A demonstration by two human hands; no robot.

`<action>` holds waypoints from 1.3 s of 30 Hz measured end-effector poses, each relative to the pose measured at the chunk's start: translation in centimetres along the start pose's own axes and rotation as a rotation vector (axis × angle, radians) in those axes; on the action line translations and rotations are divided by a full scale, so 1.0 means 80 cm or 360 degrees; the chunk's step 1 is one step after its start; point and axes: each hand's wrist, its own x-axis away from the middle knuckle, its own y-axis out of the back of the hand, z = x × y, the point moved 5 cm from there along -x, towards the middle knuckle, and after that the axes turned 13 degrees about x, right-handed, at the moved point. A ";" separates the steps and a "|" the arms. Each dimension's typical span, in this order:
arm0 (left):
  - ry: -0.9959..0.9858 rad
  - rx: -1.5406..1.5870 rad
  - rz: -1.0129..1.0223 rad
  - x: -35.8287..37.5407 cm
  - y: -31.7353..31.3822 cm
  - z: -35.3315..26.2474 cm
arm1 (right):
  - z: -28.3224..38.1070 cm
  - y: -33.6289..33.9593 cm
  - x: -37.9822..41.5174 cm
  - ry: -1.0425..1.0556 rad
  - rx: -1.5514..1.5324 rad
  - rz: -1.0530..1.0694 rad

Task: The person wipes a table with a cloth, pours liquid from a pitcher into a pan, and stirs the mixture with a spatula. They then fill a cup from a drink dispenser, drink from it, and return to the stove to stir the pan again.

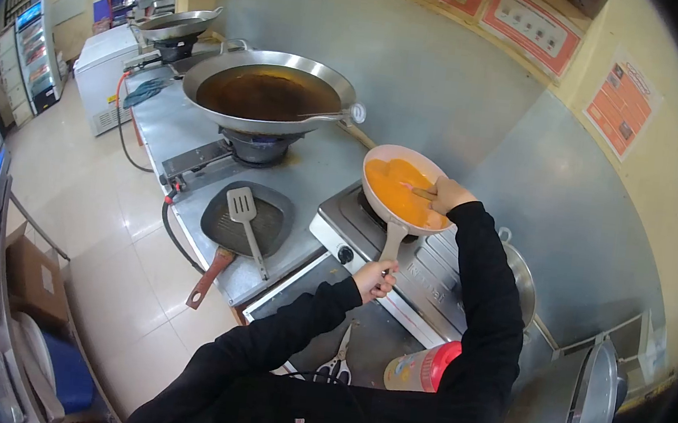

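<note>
My left hand (374, 281) is wrapped round the handle of a light pink frying pan (395, 232), which is tilted over the tabletop gas stove (337, 226). An orange liquid like beaten egg (391, 186) spreads across the pan's inside, leaving paler patches near the rim. In my right hand (450, 197), at the pan's right side, is a brown wooden utensil (423, 193) reaching into the liquid. Its working end is too small to make out. On the counter to the left, a slotted turner (242, 206) lies across a dark square grill pan (271, 229).
A large wok of dark oil (331, 87) sits on a burner behind, with a thermometer (357, 113) on its rim. A second wok (168, 27) stands farther back. Scissors (336, 368) and a red-lidded jar (415, 370) lie near my body. A metal wall rises behind the stove.
</note>
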 end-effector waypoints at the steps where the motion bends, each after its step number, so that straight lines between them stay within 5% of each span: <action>1: 0.0001 -0.0002 -0.0006 0.001 0.000 0.000 | 0.012 0.016 0.016 -0.0015 0.0028 0.0043; 13: 0.0021 0.0052 0.0017 -0.002 0.002 0.000 | -0.020 0.076 0.082 -0.0271 0.0129 -0.0043; 19: 0.0034 0.0014 0.0016 0.001 0.000 -0.002 | -0.046 0.007 0.048 -0.0463 0.0344 -0.0454; 22: -0.0024 -0.0004 0.0003 0.002 0.001 -0.004 | -0.034 -0.022 0.053 -0.0263 0.0503 -0.0299; 25: -0.0015 -0.0060 -0.0020 -0.011 0.016 -0.004 | -0.046 -0.058 0.043 -0.0297 0.0127 -0.0100; 27: 0.0099 0.0174 0.0148 -0.027 0.037 -0.004 | -0.063 -0.095 0.028 -0.0309 -0.0148 -0.0514; 28: -0.0056 -0.0034 0.0030 -0.031 0.045 -0.010 | -0.049 -0.067 0.051 -0.0647 -0.0100 -0.0152; 30: 0.0075 -0.0063 0.0343 -0.037 0.044 -0.015 | -0.031 -0.067 0.058 -0.0731 -0.0159 -0.0320; 31: -0.0077 -0.0089 -0.0011 -0.015 0.013 -0.009 | -0.016 -0.063 0.059 -0.0757 -0.0182 -0.0429; 39: 0.0081 0.0036 0.0282 -0.042 0.011 -0.010 | 0.033 -0.056 0.090 -0.0796 -0.0215 -0.0861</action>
